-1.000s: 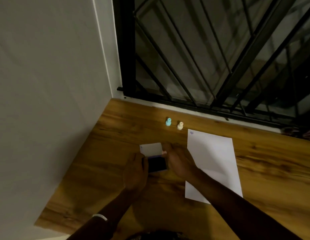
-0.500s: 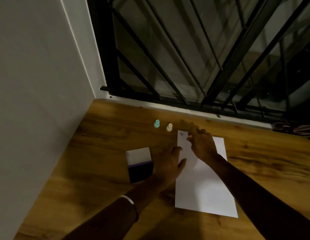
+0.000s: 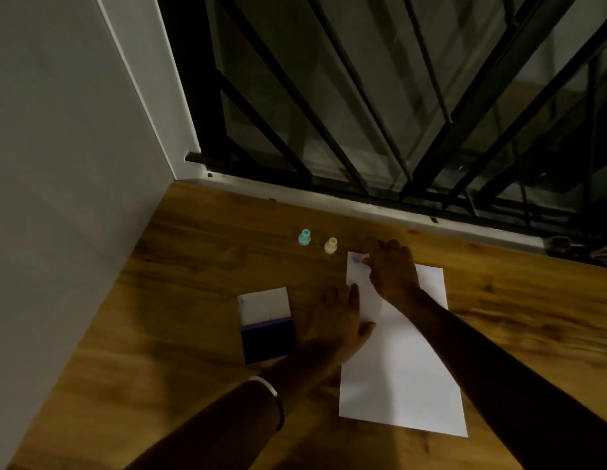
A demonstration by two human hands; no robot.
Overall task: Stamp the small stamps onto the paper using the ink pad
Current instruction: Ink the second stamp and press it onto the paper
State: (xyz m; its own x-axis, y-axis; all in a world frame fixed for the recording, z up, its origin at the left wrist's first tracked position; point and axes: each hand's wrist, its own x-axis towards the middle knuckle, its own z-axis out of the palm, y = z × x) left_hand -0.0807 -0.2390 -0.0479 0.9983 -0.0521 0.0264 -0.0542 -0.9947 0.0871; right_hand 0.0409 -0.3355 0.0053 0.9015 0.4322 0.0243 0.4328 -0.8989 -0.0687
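Note:
A white sheet of paper (image 3: 400, 368) lies on the wooden table (image 3: 193, 334). A purple stamp mark (image 3: 356, 258) sits in its top left corner. My right hand (image 3: 392, 269) is at that corner, fingers pinched on a small pink stamp (image 3: 365, 260) whose tip shows just right of the mark. My left hand (image 3: 336, 322) lies flat with spread fingers on the paper's left edge. The ink pad (image 3: 268, 344) lies open to the left, its white lid (image 3: 264, 303) folded back. A teal stamp (image 3: 304, 237) and a yellow stamp (image 3: 331, 245) stand upright behind.
A grey wall (image 3: 64, 198) borders the table on the left. A black metal window grille (image 3: 363, 113) rises behind the table's far edge. Some dark objects (image 3: 580, 251) lie at the far right by the sill.
Both hands left the ink pad. My right hand carried the pink stamp to the paper's top left corner, and my left hand moved right onto the paper's edge.

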